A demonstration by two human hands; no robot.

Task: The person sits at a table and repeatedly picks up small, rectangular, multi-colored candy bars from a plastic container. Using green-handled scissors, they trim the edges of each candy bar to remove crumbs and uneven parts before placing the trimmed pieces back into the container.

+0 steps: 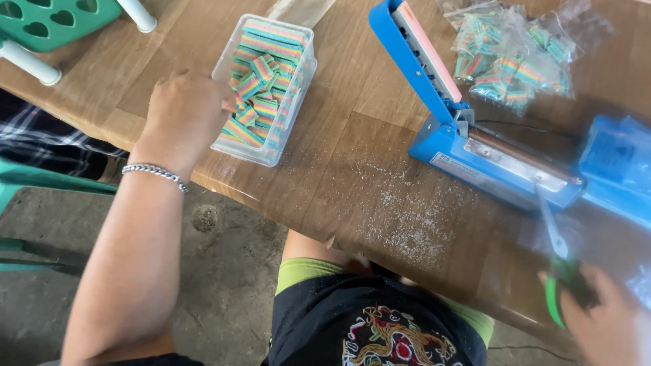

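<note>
A worker reaches into a clear tub (268,146) of rainbow-striped candy strips (261,91) at the near edge of a wooden desk (352,169).

The left hand (183,112) curls over the tub's near wall, fingers among the strips; whether they pinch one cannot be told. The right hand (603,325), at the desk's near right corner, is closed round green-handled scissors (559,271), though the frame is blurred there. A blue heat sealer (468,135) stands open toward the right, with filled clear bags (515,61) at the far right corner. The strips look light, soft, bendable and sugar-gritty, best lifted by pinching one across its flat sides. Sugar grains (407,217) dust the wood.
</note>
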